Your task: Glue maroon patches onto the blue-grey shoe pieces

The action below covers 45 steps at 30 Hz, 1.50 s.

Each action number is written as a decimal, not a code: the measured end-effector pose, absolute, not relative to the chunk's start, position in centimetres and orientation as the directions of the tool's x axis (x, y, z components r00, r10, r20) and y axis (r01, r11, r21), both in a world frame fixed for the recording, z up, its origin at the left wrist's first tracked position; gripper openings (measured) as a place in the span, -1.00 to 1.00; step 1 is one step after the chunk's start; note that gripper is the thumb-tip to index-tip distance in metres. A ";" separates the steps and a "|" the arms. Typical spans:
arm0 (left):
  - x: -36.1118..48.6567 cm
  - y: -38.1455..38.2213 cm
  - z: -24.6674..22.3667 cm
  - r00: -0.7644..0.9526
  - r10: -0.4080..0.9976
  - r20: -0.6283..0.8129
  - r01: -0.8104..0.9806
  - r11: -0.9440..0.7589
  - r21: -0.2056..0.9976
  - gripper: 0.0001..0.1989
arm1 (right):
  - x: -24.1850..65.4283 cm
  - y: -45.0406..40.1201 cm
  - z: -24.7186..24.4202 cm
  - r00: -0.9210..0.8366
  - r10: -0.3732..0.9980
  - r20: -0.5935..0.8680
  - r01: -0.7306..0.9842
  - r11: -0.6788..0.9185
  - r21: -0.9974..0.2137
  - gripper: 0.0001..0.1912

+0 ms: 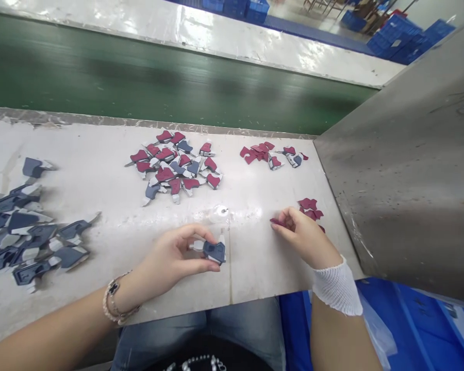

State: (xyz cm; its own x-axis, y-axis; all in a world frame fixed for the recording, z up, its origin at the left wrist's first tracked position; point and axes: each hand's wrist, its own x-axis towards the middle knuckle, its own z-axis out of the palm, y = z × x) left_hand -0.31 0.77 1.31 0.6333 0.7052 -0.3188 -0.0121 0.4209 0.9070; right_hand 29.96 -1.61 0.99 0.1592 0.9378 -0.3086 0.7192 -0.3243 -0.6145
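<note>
Between its thumb and fingers, my left hand (pixel 185 253) holds a blue-grey and white plastic part (pixel 214 251) just above the table. My right hand (pixel 294 226) pinches a small dark red piece (pixel 278 222), left of a little pile of flat red pieces (pixel 310 207). Farther back lies another pile of red pieces (pixel 257 153), beside a few assembled parts (pixel 275 162). A group of parts with red or blue-grey faces (pixel 165 174) lies at the middle back. Several blue-grey parts (pixel 40 234) are heaped at the left.
The white table (pixel 112 206) ends at a metal panel (pixel 410 154) on the right. A green conveyor belt (pixel 158 85) runs behind it. Blue crates (pixel 421 319) stand below at the right, and more blue crates (pixel 396 38) are in the background.
</note>
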 end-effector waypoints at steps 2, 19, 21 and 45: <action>-0.4 0.7 1.1 0.616 0.722 -0.314 -0.006 0.403 0.915 -0.73 | 29.4 -1.9 1.1 0.147 0.940 -0.307 0.680 -0.321 -0.658 -0.86; -0.1 0.2 0.3 0.628 0.726 -0.280 0.045 0.325 0.945 -0.73 | 23.3 -4.8 5.1 -0.295 0.892 -0.342 0.330 -0.241 -0.913 -0.88; -0.1 0.1 0.3 0.622 0.741 -0.255 0.027 0.306 0.952 -0.72 | 22.8 -4.9 5.4 -0.308 0.889 -0.338 0.272 -0.258 -0.927 -0.81; -0.6 0.3 0.2 0.506 0.829 0.239 0.083 -0.323 0.943 -0.76 | 19.5 -3.4 5.1 -0.093 0.907 -0.412 0.250 -0.379 -0.891 -0.84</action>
